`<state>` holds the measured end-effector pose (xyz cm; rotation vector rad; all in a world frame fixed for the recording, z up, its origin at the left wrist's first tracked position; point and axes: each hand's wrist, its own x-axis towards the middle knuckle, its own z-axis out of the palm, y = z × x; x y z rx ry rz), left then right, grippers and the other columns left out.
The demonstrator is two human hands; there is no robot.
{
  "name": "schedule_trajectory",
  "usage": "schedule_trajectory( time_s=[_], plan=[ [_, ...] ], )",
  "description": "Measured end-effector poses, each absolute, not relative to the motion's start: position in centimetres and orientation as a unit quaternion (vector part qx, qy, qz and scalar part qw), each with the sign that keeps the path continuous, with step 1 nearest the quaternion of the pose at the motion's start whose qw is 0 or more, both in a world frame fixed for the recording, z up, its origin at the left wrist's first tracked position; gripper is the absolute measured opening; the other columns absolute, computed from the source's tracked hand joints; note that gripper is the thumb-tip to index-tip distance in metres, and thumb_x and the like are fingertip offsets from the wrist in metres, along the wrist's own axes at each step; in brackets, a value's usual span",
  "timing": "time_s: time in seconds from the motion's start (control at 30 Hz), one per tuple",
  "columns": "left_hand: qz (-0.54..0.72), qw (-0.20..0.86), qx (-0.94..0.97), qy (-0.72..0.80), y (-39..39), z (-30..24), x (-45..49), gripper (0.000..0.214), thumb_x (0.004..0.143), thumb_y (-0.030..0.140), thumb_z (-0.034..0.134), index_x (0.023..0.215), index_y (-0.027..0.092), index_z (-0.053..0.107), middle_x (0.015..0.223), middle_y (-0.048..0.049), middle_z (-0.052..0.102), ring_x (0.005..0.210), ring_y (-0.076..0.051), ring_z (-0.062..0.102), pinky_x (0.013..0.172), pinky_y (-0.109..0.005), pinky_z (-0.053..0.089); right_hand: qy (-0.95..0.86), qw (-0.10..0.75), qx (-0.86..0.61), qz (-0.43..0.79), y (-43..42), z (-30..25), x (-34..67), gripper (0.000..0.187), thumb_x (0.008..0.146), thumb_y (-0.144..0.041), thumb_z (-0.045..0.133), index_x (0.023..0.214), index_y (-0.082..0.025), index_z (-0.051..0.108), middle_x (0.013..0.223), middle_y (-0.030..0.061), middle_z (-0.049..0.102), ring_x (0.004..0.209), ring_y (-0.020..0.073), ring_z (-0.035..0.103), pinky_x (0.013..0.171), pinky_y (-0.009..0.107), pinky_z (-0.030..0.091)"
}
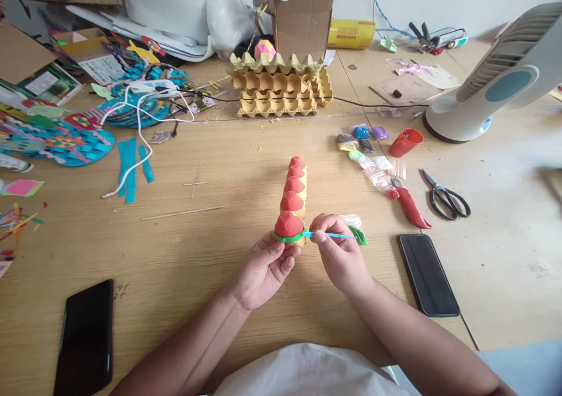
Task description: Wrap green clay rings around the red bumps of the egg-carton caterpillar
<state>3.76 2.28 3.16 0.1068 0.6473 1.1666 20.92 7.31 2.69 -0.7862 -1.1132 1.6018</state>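
Observation:
A strip of egg carton cups stands out in front of me, its domed tops covered in red clay. Round the base of the nearest dome runs a green clay band. My left hand grips the near end of the strip, thumb and fingers around the lowest cup. In my right hand a thin blue modelling tool is pinched, its tip touching the right end of the green band. Just behind the right hand lies a small bag of green clay.
Egg cartons are stacked at the back. To the right are clay packets, a red cup, a red-handled knife, scissors, a phone and a white fan. Another phone and blue woven crafts lie left.

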Motion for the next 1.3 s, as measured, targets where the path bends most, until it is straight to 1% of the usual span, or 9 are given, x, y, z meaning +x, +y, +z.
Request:
schedule_trajectory(
  time_s=[0.17, 0.33, 0.47, 0.63, 0.9, 1.17, 1.3],
  plan=[
    [0.532, 0.784, 0.046, 0.317, 2.29, 3.27, 3.76, 0.020, 0.081, 0.011, 0.085, 0.095, 0.018, 0.073, 0.088, 0.0004, 0.078, 0.080, -0.009, 0.077, 0.068, -0.009, 0.061, -0.450, 0.491, -0.330, 0.669, 7.38, 2.46, 20.83, 0.024, 0.091, -0.042, 0.076, 0.084, -0.024, 0.061, 0.084, -0.0005, 0.053, 0.079, 0.0177, 0.046, 0.074, 0.032, 0.039],
    [0.531, 0.790, 0.044, 0.303, 2.26, 3.25, 3.77, 0.024, 0.077, 0.014, 0.089, 0.095, 0.018, 0.075, 0.089, -0.0002, 0.079, 0.081, -0.009, 0.077, 0.069, -0.010, 0.062, -0.438, 0.488, -0.335, 0.677, 7.44, 2.61, 20.68, 0.023, 0.091, -0.040, 0.077, 0.084, -0.024, 0.062, 0.082, -0.0011, 0.053, 0.078, 0.0167, 0.044, 0.073, 0.030, 0.038],
    [0.530, 0.790, 0.049, 0.306, 2.28, 3.29, 3.82, 0.020, 0.079, 0.014, 0.087, 0.095, 0.018, 0.074, 0.089, -0.0001, 0.079, 0.080, -0.009, 0.077, 0.069, -0.010, 0.061, -0.431, 0.479, -0.348, 0.681, 7.50, 2.79, 20.58, 0.027, 0.089, -0.044, 0.078, 0.084, -0.024, 0.061, 0.081, -0.0016, 0.053, 0.077, 0.0169, 0.045, 0.073, 0.030, 0.039],
    [0.531, 0.788, 0.052, 0.306, 2.28, 3.17, 3.81, 0.022, 0.078, 0.014, 0.087, 0.095, 0.019, 0.074, 0.089, 0.0000, 0.078, 0.081, -0.009, 0.077, 0.069, -0.010, 0.061, -0.420, 0.461, -0.356, 0.696, 7.58, 3.09, 20.53, 0.031, 0.086, -0.048, 0.079, 0.083, -0.024, 0.060, 0.079, -0.0021, 0.052, 0.075, 0.0167, 0.046, 0.073, 0.031, 0.039],
    [0.536, 0.786, 0.048, 0.305, 2.21, 3.11, 3.80, 0.022, 0.077, 0.015, 0.089, 0.094, 0.019, 0.076, 0.089, -0.0001, 0.079, 0.081, -0.009, 0.077, 0.070, -0.011, 0.061, -0.375, 0.474, -0.325, 0.727, 7.58, 3.41, 20.59, 0.030, 0.085, -0.045, 0.080, 0.081, -0.024, 0.059, 0.078, -0.0019, 0.049, 0.073, 0.0169, 0.044, 0.073, 0.032, 0.040],
    [0.532, 0.792, 0.046, 0.295, 2.22, 3.15, 3.79, 0.023, 0.077, 0.016, 0.090, 0.095, 0.019, 0.076, 0.089, 0.0000, 0.079, 0.081, -0.009, 0.077, 0.070, -0.010, 0.061, -0.374, 0.466, -0.333, 0.729, 7.54, 3.17, 20.41, 0.030, 0.086, -0.045, 0.080, 0.081, -0.024, 0.059, 0.075, -0.0023, 0.050, 0.074, 0.0173, 0.045, 0.073, 0.032, 0.039],
    [0.533, 0.793, 0.045, 0.291, 2.20, 3.20, 3.87, 0.023, 0.075, 0.016, 0.091, 0.093, 0.020, 0.077, 0.088, 0.0005, 0.080, 0.081, -0.009, 0.077, 0.069, -0.010, 0.061, -0.339, 0.460, -0.322, 0.755, 7.53, 3.13, 20.39, 0.031, 0.083, -0.044, 0.084, 0.081, -0.023, 0.062, 0.074, -0.0025, 0.052, 0.073, 0.0161, 0.045, 0.073, 0.031, 0.038]
  ],
)
